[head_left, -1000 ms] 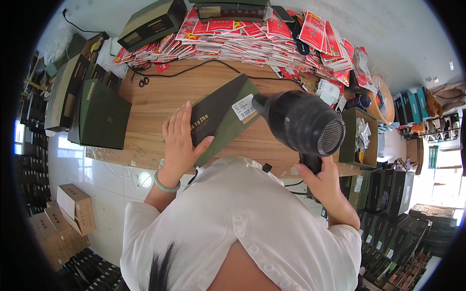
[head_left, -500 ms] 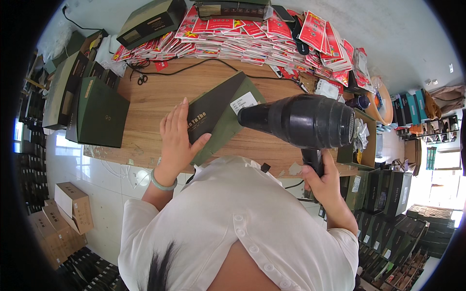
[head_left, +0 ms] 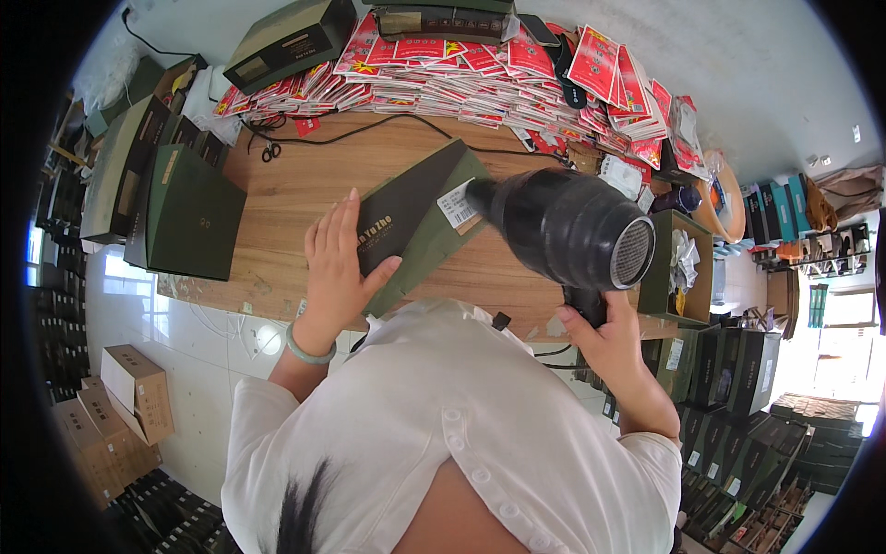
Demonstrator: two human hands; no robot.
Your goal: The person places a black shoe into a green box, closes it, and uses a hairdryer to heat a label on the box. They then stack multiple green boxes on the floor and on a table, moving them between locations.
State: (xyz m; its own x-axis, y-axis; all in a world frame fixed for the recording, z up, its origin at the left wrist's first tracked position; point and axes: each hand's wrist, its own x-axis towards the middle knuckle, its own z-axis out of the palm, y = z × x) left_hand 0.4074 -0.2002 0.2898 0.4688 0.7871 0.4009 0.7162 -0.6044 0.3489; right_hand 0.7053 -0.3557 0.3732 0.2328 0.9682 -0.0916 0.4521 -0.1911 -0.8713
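A green and dark brown box stands tilted at the table's near edge, against my white shirt. My left hand holds its left end, the thumb on the near part and the fingers stretched along the dark side. A white printed label sits toward the box's right end. In my right hand is a black hair dryer, gripped by its handle with the fingers wrapped round it. The dryer's nozzle points left, right at the label's edge; whether it touches cannot be made out.
Red and white cards lie piled along the table's back, with more boxes on top. Green boxes stand at the left, near black scissors and a black cable. An open green box holds crumpled wrapping at the right.
The hair dryer has swung so its rear faces more toward me, and its nozzle has moved up and right, uncovering more of the label. My left hand has barely moved.
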